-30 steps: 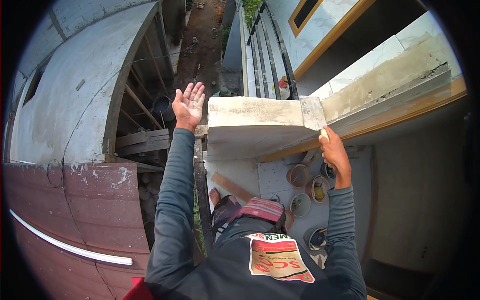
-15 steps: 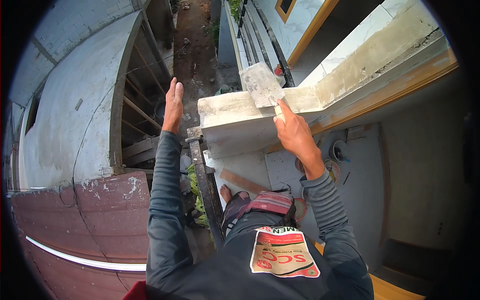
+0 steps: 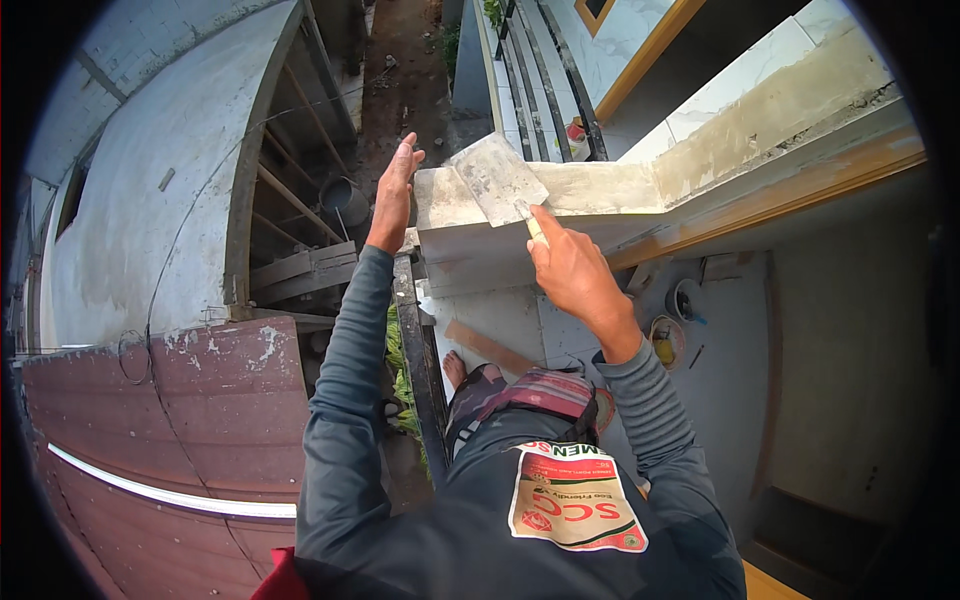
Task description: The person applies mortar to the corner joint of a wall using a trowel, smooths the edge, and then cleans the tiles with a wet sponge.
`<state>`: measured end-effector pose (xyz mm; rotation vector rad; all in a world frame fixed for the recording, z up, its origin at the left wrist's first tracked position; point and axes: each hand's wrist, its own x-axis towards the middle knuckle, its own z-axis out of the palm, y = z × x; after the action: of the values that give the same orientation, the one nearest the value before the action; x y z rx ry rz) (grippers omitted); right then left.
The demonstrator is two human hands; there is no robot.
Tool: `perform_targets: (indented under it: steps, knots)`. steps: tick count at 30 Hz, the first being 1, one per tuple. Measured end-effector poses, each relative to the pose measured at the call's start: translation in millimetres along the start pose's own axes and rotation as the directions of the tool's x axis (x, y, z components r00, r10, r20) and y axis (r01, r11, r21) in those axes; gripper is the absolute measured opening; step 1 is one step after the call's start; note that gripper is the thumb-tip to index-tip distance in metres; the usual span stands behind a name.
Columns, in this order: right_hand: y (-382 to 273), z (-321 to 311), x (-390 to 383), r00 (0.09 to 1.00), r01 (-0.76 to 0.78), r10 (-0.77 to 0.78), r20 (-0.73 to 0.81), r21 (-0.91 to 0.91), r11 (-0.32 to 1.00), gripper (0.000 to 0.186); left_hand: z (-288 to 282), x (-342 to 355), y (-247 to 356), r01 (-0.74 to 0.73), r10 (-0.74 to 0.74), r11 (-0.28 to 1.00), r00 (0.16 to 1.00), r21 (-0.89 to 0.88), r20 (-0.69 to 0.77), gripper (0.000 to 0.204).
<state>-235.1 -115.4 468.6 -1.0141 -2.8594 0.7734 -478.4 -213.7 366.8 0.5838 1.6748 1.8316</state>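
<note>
My right hand grips the pale handle of a flat, mortar-stained square trowel. The blade lies over the left part of a plastered wall top, cream-coloured and roughly level. My left hand is held upright at the left end of that wall top, fingers straight, palm turned inward toward the blade and nothing in it. Whether it touches the plaster edge I cannot tell.
Below are a tiled floor, buckets and a plank. A dark railing runs beside me. Left are a maroon sheet roof and grey wall, with a deep dirt alley ahead.
The trowel has swept leftward from the right part of the wall top to its left part, with my right hand. My left hand has turned from palm-up to side-on and moved slightly right.
</note>
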Motion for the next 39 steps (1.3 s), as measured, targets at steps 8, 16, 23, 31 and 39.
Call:
perform_targets:
  steps: [8,16,23,31,39]
  knots:
    - [71.2,-63.2,-12.9,0.970,-0.207,0.243,0.008,0.555,0.805,0.041,3.1,8.1,-7.1,-0.048,0.050,0.977,0.999,-0.208,0.003,0.086]
    - [85.5,-70.3,-41.5,0.871,-0.478,0.441,0.216,0.573,0.666,0.030,8.5,1.5,-6.2,-0.099,0.114,0.932,0.993,-0.349,0.024,0.081]
    - [27.8,-30.7,-1.6,0.964,-0.265,0.199,0.175,0.646,0.716,0.030,2.7,-2.0,2.1,-0.077,0.098,0.941,0.994,-0.329,0.047,0.081]
    - [124.6,-61.7,-80.8,0.910,-0.317,0.408,0.072,0.756,0.573,0.030,-0.9,-25.1,26.5,-0.246,0.252,0.967,0.962,0.073,-0.101,0.065]
    - [129.0,-19.3,-116.8,0.907,-0.026,0.397,-0.144,0.919,0.393,0.031,172.8,-67.0,31.5,-0.745,0.429,0.394,0.667,0.538,0.609,0.062]
